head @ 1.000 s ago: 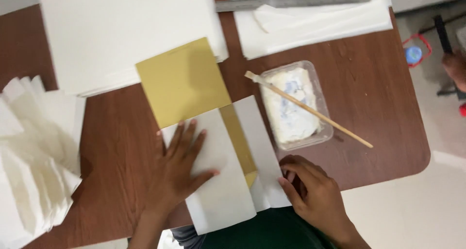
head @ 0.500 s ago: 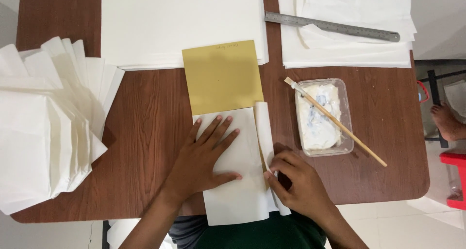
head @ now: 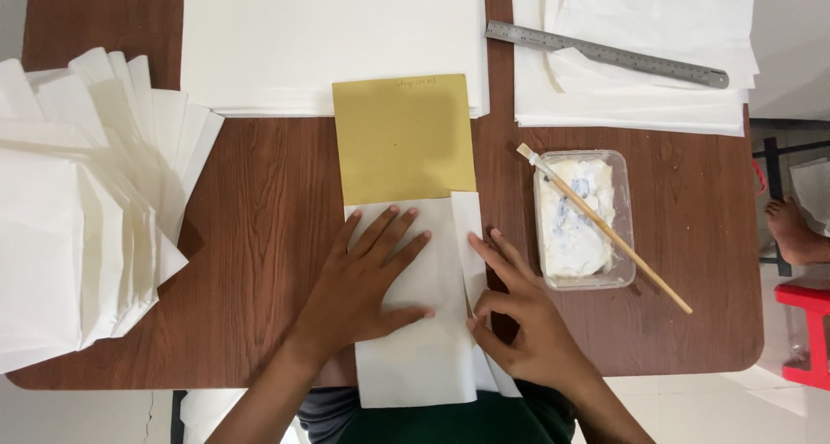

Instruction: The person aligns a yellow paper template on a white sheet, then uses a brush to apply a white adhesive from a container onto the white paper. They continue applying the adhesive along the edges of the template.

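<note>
Two hands rest on the paper – left hand (head: pixel 363 288), right hand (head: pixel 527 332). One mustard-yellow card (head: pixel 402 137), one steel ruler (head: pixel 605 53), one brush (head: pixel 605 228), one plastic tub (head: pixel 627 275) (white paste inside) – and three white paper stacks.
</note>
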